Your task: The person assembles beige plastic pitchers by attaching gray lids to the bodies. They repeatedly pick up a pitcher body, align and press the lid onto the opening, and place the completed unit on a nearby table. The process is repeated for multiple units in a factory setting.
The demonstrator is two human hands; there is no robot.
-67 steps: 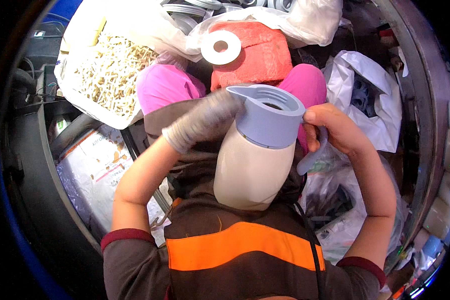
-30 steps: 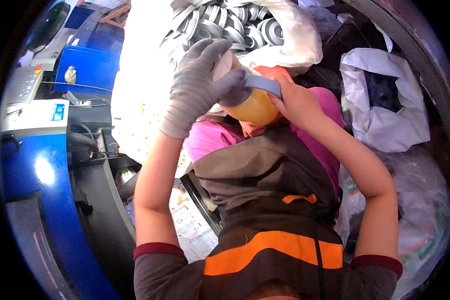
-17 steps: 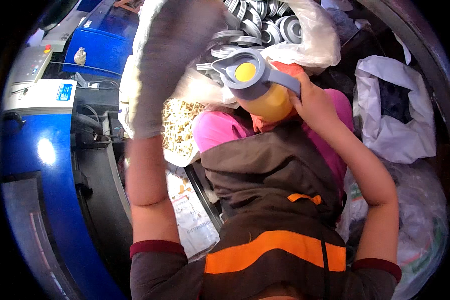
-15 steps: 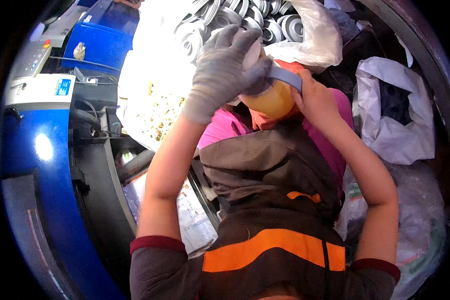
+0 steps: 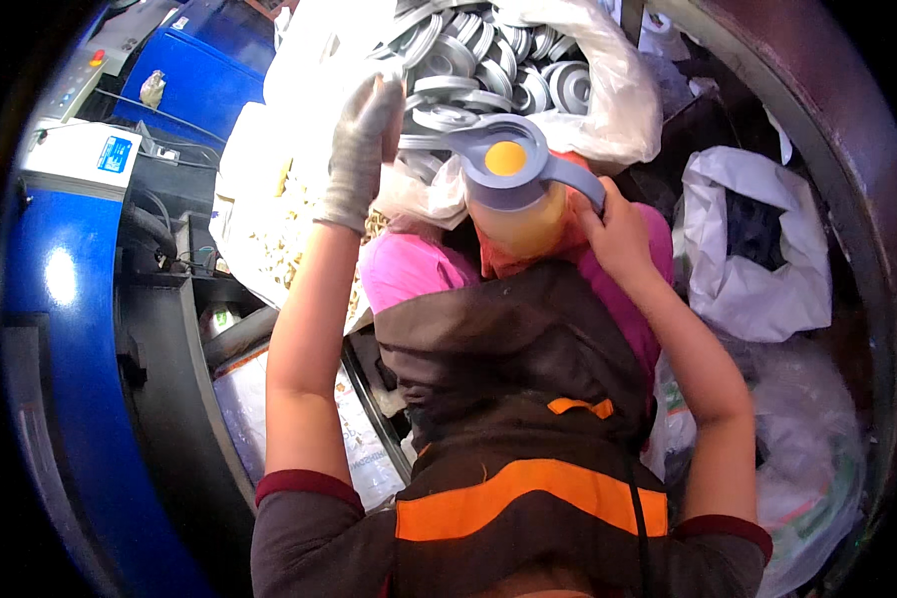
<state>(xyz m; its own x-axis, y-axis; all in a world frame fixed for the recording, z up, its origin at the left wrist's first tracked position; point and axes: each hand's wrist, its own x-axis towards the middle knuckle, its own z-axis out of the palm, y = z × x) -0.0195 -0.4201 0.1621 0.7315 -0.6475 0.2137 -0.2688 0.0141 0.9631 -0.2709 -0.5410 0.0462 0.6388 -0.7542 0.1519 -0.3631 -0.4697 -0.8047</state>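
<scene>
A jug (image 5: 516, 214) with a grey-blue rim and handle and a clear body, yellowish inside, rests over my lap on a red-orange cloth (image 5: 566, 157). An orange disc (image 5: 505, 157) shows in the middle of its top. My right hand (image 5: 613, 231), bare, is closed around the jug's handle. My left hand (image 5: 361, 149), in a pale grey glove, is raised edge-on beside a heap of grey round lids (image 5: 448, 60). Its fingers look extended and apart from the jug; glare hides part of the fingertips.
The lids lie in a large whitish plastic bag (image 5: 623, 110) ahead. Left of it, small pale pieces (image 5: 274, 239) sit in a bright white sack. A white bag (image 5: 713, 279) with dark contents stands at right, above clear plastic (image 5: 807, 429). A blue machine (image 5: 65, 349) flanks the left.
My left hand has left the jug's top and moved left, up beside the lids. The jug's rim and orange disc now show. My right hand keeps hold of the handle.
</scene>
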